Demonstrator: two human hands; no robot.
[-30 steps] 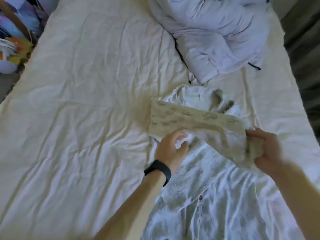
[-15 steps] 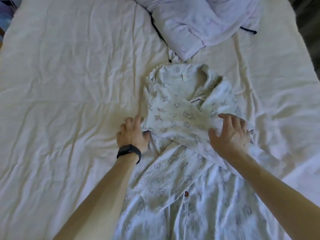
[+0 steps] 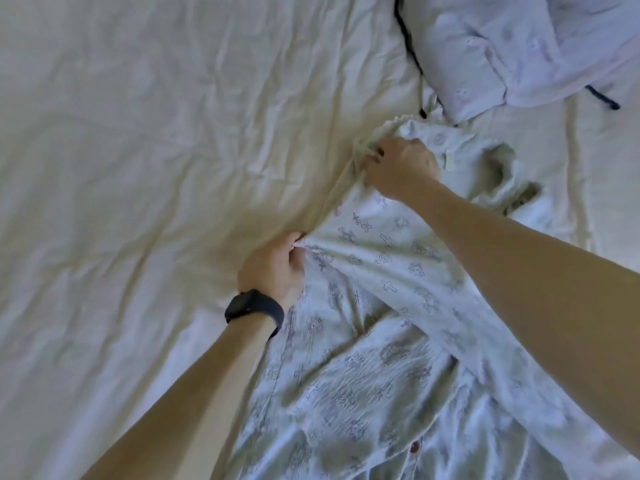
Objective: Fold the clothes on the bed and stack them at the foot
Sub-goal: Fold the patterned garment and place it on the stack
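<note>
left hand (image 3: 273, 265), right hand (image 3: 401, 168) — gripping shirt (image 3: 363, 375)

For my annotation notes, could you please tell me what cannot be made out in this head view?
Head view:
- Printed shirt: hem cut off by bottom edge; part hidden under the right forearm.
- Right hand, left hand: fingertips buried in gripped shirt fabric.
- Lilac garment: cut by top edge, bunched; type unclear.
- Stack at the foot of the bed: out of frame.

Soft, dim daylight — bluish cast, faint shadows, slight blur, wide-angle edge distortion.
</note>
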